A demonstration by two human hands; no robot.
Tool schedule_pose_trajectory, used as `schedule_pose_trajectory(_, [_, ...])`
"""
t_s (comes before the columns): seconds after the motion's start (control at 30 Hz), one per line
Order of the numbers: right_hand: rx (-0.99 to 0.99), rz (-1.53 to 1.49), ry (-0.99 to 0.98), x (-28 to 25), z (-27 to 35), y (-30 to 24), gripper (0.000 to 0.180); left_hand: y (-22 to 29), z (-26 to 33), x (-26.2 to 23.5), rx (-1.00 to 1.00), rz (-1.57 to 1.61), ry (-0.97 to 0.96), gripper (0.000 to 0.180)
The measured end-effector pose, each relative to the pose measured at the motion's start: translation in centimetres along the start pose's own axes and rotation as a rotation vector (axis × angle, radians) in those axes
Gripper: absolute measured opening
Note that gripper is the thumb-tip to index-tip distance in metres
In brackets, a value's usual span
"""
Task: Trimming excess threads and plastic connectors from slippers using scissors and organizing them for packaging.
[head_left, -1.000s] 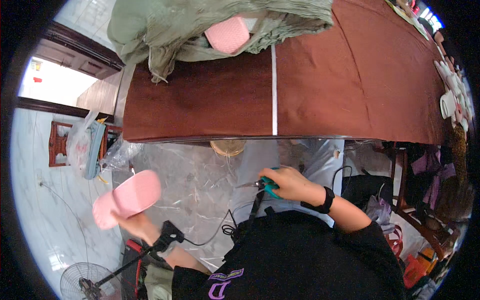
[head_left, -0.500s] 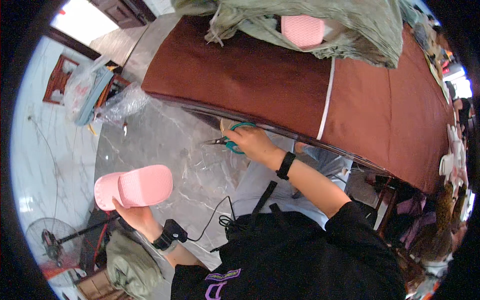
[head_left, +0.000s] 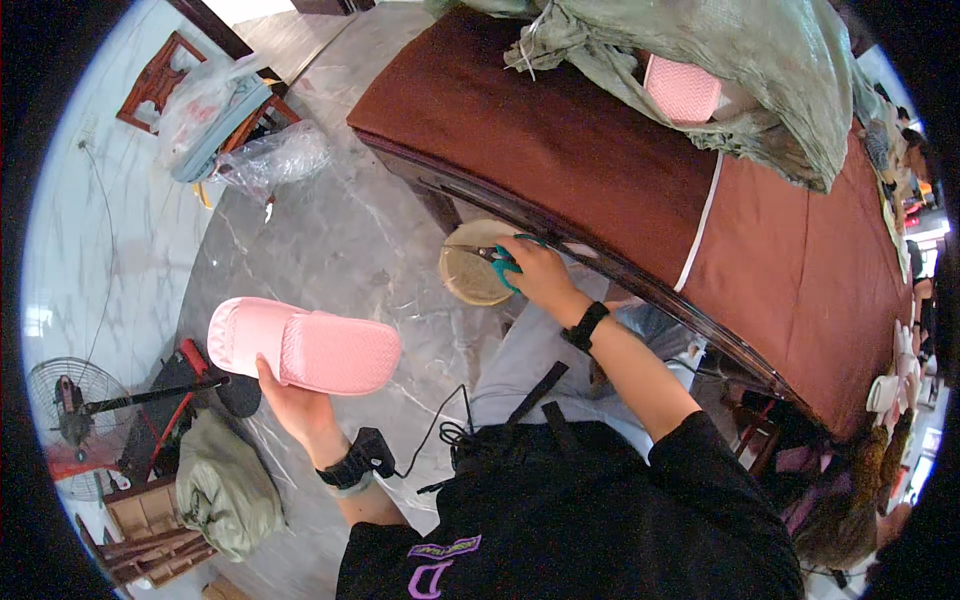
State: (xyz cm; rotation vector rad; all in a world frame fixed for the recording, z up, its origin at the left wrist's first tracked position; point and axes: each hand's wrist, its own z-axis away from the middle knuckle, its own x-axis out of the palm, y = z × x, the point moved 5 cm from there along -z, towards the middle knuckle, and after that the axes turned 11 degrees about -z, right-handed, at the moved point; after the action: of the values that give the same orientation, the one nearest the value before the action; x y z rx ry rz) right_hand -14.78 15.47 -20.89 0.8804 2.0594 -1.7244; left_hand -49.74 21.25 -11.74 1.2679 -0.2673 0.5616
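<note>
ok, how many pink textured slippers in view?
2 visible: one pink textured slipper in the left hand, another pink slipper in the opening of the crumpled green sack. More may be hidden inside.

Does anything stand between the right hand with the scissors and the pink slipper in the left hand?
Nothing visible does: the scissors overlap a round yellowish object behind them, and grey floor shows in the gap to the pink slipper.

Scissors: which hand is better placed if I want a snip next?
Probably the right: the right hand holds the teal-handled scissors, blades pointing leftward, while the left hand is taken up with a pink slipper.
</note>
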Motion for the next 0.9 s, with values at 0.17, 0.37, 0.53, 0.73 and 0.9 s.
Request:
schedule_pose_trajectory(0.17, [0.067,-0.198,-0.060,1.0,-1.3,-0.4,0.046,-0.5,-0.3,-0.6,-0.005,-0.019,-0.008,0.049])
schedule_pose_trajectory(0.37, [0.009,-0.468,-0.164,4.9,-3.4,-3.4,0.038,0.4,0.5,0.0,0.061,-0.062,0.063,0.053])
schedule_pose_trajectory(0.53, [0.079,-0.570,-0.157,7.6,-5.8,-2.7,0.037,2.2,0.7,-0.9,0.093,-0.008,0.112,0.052])
schedule_pose_trajectory(0.73, [0.112,-0.434,-0.195,9.5,-6.2,1.7,0.040,2.6,-0.4,-0.6,0.139,-0.015,0.122,0.053])
schedule_pose_trajectory(0.9, [0.354,-0.890,-0.094,3.0,-2.4,-0.2,0.059,0.4,-0.5,3.9,0.054,0.002,0.074,0.054])
